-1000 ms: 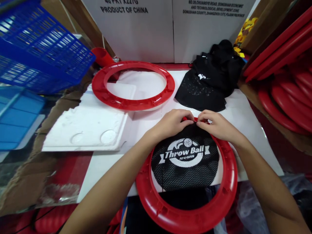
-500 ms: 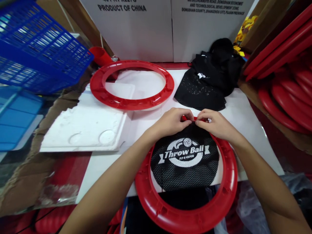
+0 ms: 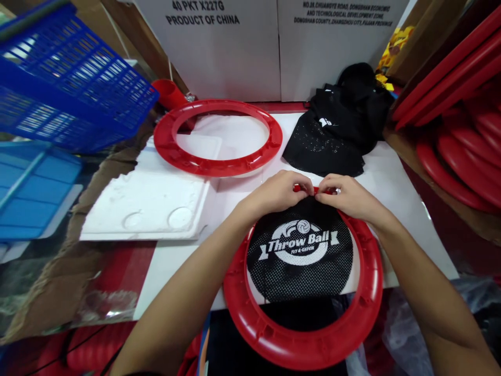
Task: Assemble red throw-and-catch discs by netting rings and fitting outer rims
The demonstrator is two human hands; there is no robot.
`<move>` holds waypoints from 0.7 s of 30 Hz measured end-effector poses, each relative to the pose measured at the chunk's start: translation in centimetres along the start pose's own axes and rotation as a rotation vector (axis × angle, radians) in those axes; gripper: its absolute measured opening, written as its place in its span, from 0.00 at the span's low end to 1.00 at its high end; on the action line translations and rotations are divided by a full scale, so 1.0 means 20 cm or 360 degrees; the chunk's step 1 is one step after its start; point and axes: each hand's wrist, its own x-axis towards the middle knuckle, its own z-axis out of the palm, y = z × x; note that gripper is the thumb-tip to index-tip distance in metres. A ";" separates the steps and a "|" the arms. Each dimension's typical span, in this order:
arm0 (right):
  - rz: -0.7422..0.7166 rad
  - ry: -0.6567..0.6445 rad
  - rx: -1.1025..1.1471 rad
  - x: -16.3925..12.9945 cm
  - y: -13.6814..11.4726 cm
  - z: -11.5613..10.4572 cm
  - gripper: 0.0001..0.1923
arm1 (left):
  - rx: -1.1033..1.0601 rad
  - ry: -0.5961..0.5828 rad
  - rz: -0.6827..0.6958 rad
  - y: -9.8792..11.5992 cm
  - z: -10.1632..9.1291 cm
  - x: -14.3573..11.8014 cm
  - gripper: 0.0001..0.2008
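Basket (image 3: 64, 99) upper left, cut off by frame edge. Foam (image 3: 148, 198) left of centre, ragged left side. Rear ring (image 3: 219, 166) upper centre, overlaps foam's far part. White worktop (image 3: 409, 201) shows between foam and front ring (image 3: 305, 349), left arm crossing it. Left hand (image 3: 285, 190) at centre: thumb and fingers pinched on front ring's far rim. Front ring lower centre, near part past worktop's front edge, far rim mostly hidden by hands. Mesh (image 3: 301, 277) in upper part of its opening; gap below, down to near rim. Can't tell if mesh edge is pinched too. Right hand (image 3: 348, 196) just beside left, same pinch. Cloth pile (image 3: 340, 120) upper right, folds merge, can't count pieces. Ring stack (image 3: 457, 151) cut off by right frame edge.
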 end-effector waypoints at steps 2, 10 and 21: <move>0.0022 -0.0068 0.0071 0.01 0.01 -0.02 0.08 | -0.0075 -0.0038 -0.0011 0.00 -0.01 0.00 0.12; 0.0053 0.0007 -0.0135 0.06 0.00 0.03 0.07 | 0.0301 -0.0048 0.0107 0.05 0.00 -0.03 0.16; -0.0146 0.0376 -0.0278 0.04 0.06 0.06 0.06 | 0.1151 -0.0080 0.0137 0.43 0.27 -0.51 0.13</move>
